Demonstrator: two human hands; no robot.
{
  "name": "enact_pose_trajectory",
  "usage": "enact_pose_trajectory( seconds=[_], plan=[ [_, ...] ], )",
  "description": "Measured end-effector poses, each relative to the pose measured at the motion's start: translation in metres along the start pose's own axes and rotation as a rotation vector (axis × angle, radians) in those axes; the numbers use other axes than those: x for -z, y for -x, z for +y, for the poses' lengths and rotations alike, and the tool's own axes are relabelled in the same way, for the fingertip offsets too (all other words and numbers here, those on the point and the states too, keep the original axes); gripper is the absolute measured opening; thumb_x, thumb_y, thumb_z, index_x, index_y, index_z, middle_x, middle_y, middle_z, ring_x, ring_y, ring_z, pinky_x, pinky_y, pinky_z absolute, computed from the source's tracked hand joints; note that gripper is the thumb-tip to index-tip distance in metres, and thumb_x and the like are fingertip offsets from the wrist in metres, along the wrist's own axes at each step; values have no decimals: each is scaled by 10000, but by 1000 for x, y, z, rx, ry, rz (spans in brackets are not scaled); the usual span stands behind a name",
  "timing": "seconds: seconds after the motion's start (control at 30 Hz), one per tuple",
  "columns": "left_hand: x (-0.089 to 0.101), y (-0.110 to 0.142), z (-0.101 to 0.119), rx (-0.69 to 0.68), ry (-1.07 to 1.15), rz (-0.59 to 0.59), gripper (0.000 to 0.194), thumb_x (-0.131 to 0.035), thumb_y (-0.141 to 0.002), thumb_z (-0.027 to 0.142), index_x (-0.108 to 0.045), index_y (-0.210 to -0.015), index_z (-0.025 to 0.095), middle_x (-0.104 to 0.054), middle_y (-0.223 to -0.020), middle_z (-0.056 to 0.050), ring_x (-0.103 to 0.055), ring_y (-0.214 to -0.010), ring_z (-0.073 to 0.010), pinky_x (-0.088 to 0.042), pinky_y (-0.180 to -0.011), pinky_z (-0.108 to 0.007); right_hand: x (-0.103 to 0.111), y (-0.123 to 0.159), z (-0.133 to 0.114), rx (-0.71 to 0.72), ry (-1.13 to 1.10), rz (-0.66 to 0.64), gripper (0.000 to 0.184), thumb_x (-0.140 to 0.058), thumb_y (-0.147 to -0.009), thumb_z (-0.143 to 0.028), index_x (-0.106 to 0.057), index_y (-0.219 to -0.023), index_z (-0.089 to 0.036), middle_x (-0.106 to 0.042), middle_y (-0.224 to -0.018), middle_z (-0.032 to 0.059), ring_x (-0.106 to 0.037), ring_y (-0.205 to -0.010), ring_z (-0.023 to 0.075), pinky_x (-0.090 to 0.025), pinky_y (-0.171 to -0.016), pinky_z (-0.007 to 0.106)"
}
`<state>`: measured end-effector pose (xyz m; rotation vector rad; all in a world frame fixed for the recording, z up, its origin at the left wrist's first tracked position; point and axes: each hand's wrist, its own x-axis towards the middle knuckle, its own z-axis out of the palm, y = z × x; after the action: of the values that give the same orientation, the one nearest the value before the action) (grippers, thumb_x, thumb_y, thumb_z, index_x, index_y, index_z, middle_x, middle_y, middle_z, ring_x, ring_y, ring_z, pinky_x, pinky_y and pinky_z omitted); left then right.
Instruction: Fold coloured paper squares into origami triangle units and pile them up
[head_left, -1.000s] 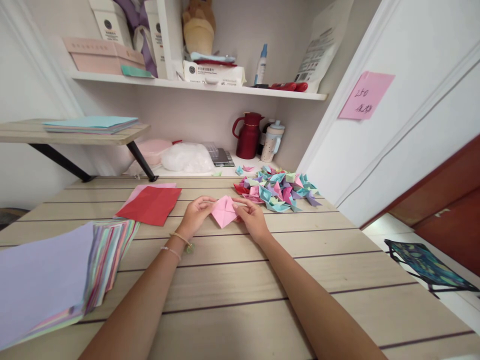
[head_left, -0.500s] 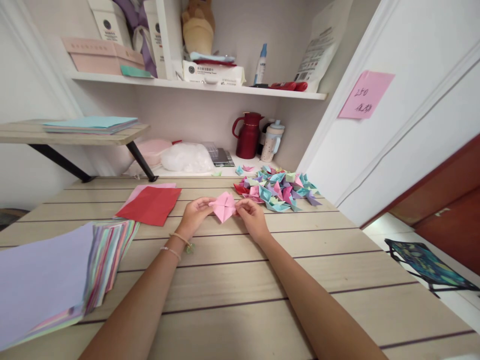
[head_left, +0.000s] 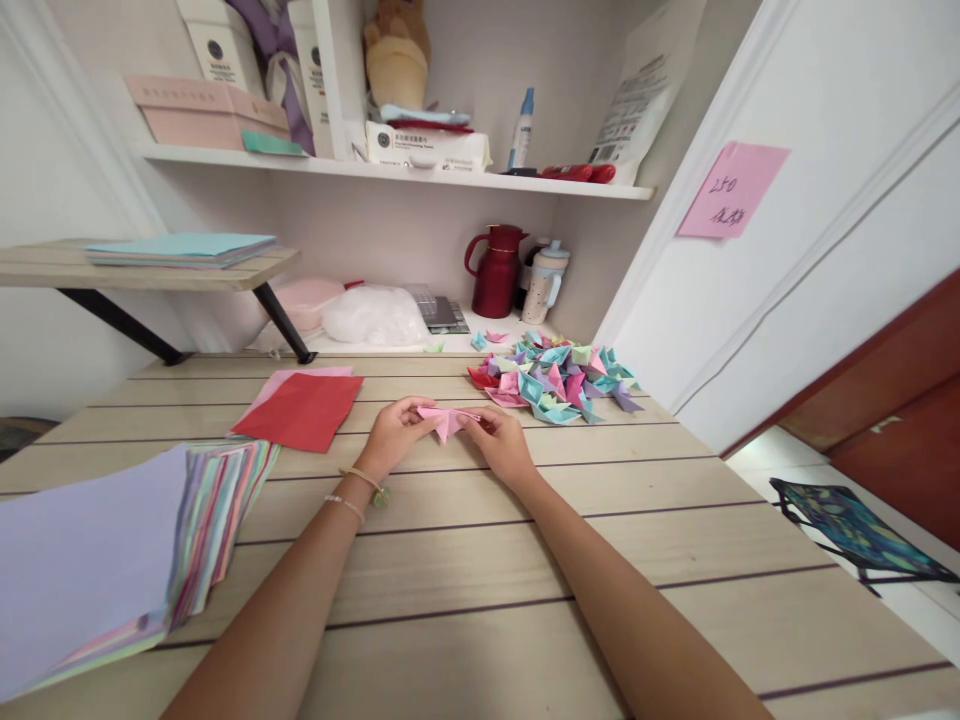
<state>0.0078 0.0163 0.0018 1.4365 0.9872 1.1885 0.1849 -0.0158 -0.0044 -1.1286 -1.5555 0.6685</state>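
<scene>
Between my two hands is a small pink folded paper (head_left: 447,422), now a wide shape with a straight upper edge and a point hanging down. My left hand (head_left: 400,432) pinches its left end between thumb and fingers. At the other end, my right hand (head_left: 496,437) grips the right corner the same way. Parts of the paper under the fingertips are hidden. Just behind and right of my right hand lies a heap of folded paper boats (head_left: 559,385) in pink, blue, green, purple and red.
Red paper (head_left: 304,410) lies over a pink sheet to the left. Nearer, a thick stack of coloured paper (head_left: 82,570) covers the table's left edge. A small raised shelf (head_left: 150,270) stands back left; a dark red jug (head_left: 498,270) and pale bottle (head_left: 545,282) stand behind the heap.
The pink paper has gone from a flat diamond with flaps to a wider, lower shape with a downward point. Both hands have closed in slightly around it.
</scene>
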Motion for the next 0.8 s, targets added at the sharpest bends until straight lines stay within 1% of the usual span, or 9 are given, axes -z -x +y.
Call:
enact_pose_trajectory(
  seconds=[0.13, 0.23, 0.33, 0.4, 0.47, 0.53, 0.6, 0.67, 0.8],
  plan=[
    [0, -2, -3, -64, -57, -67, 329, -706, -608, 311, -642, -879, 137, -666, -794, -53, -602, -729, -161, -468, -678, -264, -1, -1, 1, -69, -103, -32, 284, -518, -782, -411, -662, -816, -168, -654, -729, 39, -572, -682, 168, -443, -634, 271],
    [-1, -2, -4, -84, -80, -94, 294, -692, -625, 324, -644, -844, 134, -656, -751, -51, -598, -724, -165, -472, -687, -278, -1, -1, -1, -102, -175, -70, 292, -526, -769, -440, -639, -768, -171, -637, -684, 26, -567, -661, 159, -439, -617, 253],
    [-2, -1, -3, -54, -66, -117, 281, -666, -654, 348, -643, -825, 126, -654, -716, -52, -593, -670, -158, -476, -666, -281, 0, -1, -4, -107, -149, -73, 319, -513, -773, -455, -610, -664, -172, -592, -610, 2, -531, -599, 140, -406, -571, 234],
    [-2, -1, -1, -46, -62, -137, 274, -653, -667, 356, -639, -820, 129, -654, -722, -48, -583, -613, -140, -475, -635, -273, 1, -1, -5, -102, -106, -64, 378, -497, -780, -463, -562, -554, -167, -522, -530, -18, -480, -537, 123, -364, -524, 228],
    [-2, 0, -1, -51, -66, -160, 260, -647, -675, 354, -634, -815, 135, -651, -728, -41, -569, -565, -124, -468, -604, -264, 2, -1, -6, -93, -86, -67, 410, -499, -777, -458, -523, -491, -165, -463, -484, -27, -440, -502, 114, -328, -493, 230],
    [-1, 0, 0, -54, -54, -176, 244, -643, -682, 342, -629, -818, 140, -647, -729, -36, -572, -564, -121, -466, -610, -264, 2, -1, -6, -86, -105, -83, 370, -519, -768, -429, -553, -511, -165, -492, -508, -24, -460, -525, 122, -337, -509, 231],
    [-1, 0, 0, -51, -19, -176, 236, -644, -684, 324, -623, -833, 142, -648, -753, -39, -590, -605, -129, -470, -648, -272, 2, -1, -5, -85, -137, -95, 281, -547, -750, -394, -624, -597, -171, -586, -610, -10, -520, -611, 147, -381, -573, 237],
    [-1, -1, 0, -44, 13, -158, 249, -653, -678, 307, -620, -861, 142, -653, -790, -47, -600, -643, -137, -470, -679, -280, 1, -1, -5, -90, -146, -100, 228, -559, -737, -373, -672, -696, -180, -649, -733, 8, -561, -707, 174, -413, -648, 255],
    [-1, 0, 1, -29, 11, -153, 294, -647, -687, 299, -618, -931, 138, -662, -829, -59, -590, -639, -132, -464, -686, -282, 1, 0, -3, -101, -105, -86, 244, -546, -744, -372, -692, -777, -180, -674, -788, 25, -579, -752, 193, -432, -684, 280]
  ],
)
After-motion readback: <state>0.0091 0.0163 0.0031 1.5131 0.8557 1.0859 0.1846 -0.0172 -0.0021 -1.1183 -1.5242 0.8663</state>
